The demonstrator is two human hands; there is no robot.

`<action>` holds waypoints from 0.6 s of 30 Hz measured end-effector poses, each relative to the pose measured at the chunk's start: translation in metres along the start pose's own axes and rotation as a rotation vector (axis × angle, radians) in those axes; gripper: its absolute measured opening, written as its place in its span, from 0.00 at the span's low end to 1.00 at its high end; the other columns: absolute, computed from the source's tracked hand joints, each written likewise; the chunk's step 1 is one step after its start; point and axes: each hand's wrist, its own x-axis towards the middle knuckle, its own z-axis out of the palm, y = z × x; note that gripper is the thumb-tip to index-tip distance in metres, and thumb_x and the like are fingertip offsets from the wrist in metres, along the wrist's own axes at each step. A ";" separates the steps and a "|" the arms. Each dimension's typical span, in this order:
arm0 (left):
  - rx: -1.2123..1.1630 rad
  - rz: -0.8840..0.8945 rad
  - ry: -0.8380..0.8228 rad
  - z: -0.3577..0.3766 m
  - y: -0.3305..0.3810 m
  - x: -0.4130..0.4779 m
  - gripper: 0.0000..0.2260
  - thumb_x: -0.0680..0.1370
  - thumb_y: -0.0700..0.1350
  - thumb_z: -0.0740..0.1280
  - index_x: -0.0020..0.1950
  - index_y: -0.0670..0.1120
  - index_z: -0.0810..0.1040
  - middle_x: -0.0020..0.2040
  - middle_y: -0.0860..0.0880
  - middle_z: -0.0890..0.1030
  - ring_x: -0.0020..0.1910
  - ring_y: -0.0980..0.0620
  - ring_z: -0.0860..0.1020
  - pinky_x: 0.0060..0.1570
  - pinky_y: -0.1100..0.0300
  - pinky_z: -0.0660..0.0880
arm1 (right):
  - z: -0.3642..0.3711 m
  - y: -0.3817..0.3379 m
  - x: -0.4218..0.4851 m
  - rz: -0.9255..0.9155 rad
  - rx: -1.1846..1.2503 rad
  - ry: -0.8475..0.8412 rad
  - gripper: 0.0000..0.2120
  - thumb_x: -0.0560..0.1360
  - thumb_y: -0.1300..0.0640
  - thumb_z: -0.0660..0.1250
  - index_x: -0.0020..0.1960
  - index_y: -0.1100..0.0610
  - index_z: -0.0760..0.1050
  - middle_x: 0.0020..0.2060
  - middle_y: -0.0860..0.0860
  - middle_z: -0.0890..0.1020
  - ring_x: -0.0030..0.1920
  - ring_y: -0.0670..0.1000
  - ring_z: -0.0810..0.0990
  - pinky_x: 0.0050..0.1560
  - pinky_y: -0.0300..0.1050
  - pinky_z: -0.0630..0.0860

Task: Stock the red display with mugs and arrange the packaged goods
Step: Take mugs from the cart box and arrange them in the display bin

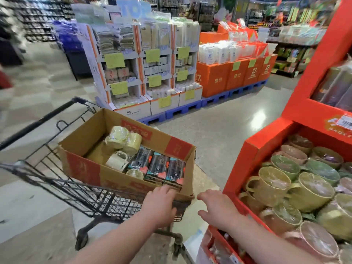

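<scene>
The polished speckled floor [219, 134] fills the middle of the scene and shines under the lamps. At the right stands the red display [255, 149], made of smooth red cardboard with straight walls and a tall post. Its low bin is full of wrapped mugs [312, 189]. They are round and wide, in green, yellow and pink, each under wrinkled clear film, and they lie on their sides in a pile.

Far across the floor are white stands [144, 54] with shelves of folded and boxed goods and yellow-green paper tags. To the right of them are square orange cartons [215, 79]. Both rest on blue pallets [182, 108] of ribbed plastic.

At the near left is a wire cart [80, 189] of dark metal mesh with a black handle bar. A cardboard box [83, 168], brown with red printed patches, sits open in its basket. At the left and far side of the box lie some pale mugs [116, 161], cream and light yellow, also in film. On its right side three dark packs [159, 165], long and rectangular with glossy wrapping, lie side by side.

The left hand [162, 204] reaches to the near wall of the box, and its straight fingers touch the rim and hold nothing. The right hand [217, 208] hovers between the box and the red display, with fingers spread wide and nothing in it
</scene>
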 end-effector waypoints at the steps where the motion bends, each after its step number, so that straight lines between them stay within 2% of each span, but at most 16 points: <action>1: -0.002 -0.012 -0.001 -0.001 -0.016 -0.003 0.22 0.77 0.53 0.60 0.70 0.49 0.66 0.68 0.49 0.68 0.66 0.47 0.68 0.65 0.49 0.68 | 0.000 -0.014 0.008 -0.010 -0.005 -0.002 0.20 0.76 0.48 0.61 0.67 0.51 0.68 0.61 0.52 0.74 0.63 0.56 0.71 0.62 0.51 0.70; 6: 0.003 -0.063 -0.012 -0.003 -0.097 -0.018 0.20 0.77 0.53 0.59 0.68 0.49 0.67 0.65 0.48 0.70 0.63 0.47 0.69 0.62 0.50 0.70 | 0.002 -0.086 0.051 -0.035 -0.002 0.008 0.16 0.74 0.48 0.63 0.61 0.51 0.72 0.57 0.51 0.76 0.60 0.55 0.73 0.59 0.49 0.72; 10: 0.002 -0.085 -0.005 -0.007 -0.156 -0.028 0.21 0.78 0.54 0.59 0.69 0.49 0.66 0.65 0.48 0.69 0.64 0.47 0.69 0.63 0.50 0.69 | 0.004 -0.134 0.080 -0.045 0.005 0.011 0.14 0.74 0.48 0.63 0.59 0.50 0.73 0.56 0.50 0.77 0.58 0.54 0.75 0.56 0.49 0.74; 18: -0.047 -0.122 -0.007 0.001 -0.218 -0.032 0.22 0.78 0.55 0.58 0.70 0.49 0.65 0.68 0.49 0.68 0.67 0.47 0.67 0.66 0.50 0.67 | 0.012 -0.170 0.113 -0.002 0.081 -0.041 0.19 0.75 0.47 0.62 0.66 0.48 0.70 0.60 0.49 0.75 0.61 0.52 0.73 0.60 0.48 0.72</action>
